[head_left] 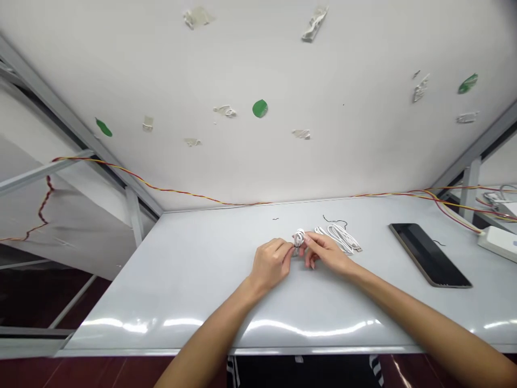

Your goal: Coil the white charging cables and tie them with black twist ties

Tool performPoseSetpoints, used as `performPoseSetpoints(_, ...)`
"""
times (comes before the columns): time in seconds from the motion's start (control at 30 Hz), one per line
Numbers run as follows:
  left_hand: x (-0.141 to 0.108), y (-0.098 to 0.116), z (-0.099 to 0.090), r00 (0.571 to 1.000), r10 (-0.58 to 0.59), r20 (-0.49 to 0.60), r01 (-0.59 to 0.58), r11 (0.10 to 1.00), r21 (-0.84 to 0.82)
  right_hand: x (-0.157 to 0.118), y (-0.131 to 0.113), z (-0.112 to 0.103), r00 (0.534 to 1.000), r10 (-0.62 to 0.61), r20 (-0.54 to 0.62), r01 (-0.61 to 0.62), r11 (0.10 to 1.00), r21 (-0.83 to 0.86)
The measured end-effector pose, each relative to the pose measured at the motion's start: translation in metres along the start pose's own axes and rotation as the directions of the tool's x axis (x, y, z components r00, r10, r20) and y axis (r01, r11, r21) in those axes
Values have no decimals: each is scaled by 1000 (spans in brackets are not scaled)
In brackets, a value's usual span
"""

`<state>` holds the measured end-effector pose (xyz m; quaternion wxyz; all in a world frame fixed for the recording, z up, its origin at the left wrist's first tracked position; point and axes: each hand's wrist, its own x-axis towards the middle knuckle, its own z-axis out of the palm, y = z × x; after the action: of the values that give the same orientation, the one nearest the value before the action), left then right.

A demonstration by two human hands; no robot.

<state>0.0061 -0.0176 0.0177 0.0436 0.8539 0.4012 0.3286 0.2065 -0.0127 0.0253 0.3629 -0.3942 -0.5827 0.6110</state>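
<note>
A small white cable bundle (299, 238) is held upright between my two hands, with a thin dark tie round its lower part. My left hand (273, 262) pinches at the left side of the tie. On the right, my right hand (324, 252) has its thumb and forefinger closed on the bundle, its other fingers curled below. Just behind my right hand, a second white cable (339, 237) lies in long loops on the table, its metal plug at the right end. A thin black tie (337, 221) lies along its back edge.
A black phone (430, 255) lies on the grey table (181, 275) to the right. Beyond it are a short dark tie and a white power strip (498, 242). Red and yellow wires run along the back panel's foot. Another short dark piece lies behind my left hand.
</note>
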Motion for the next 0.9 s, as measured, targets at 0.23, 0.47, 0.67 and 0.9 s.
performPoseSetpoints(0.23,-1,4,-2,998,-61,-14,61,998,-24,-1,7,2,995,-103,13,102,993,53)
performPoseSetpoints(0.47,3,12,-1,972,-236,6,224,914,-337,-1,6,-1,958,-287,0,273,909,-315)
performPoseSetpoints(0.67,7,15,-4,930,-350,112,355,772,-527,-6,-1,1,903,-425,-56,309,735,-603)
performPoseSetpoints(0.9,9,16,-3,891,-415,185,433,651,-623,-5,10,-3,827,-562,-29,343,544,-766)
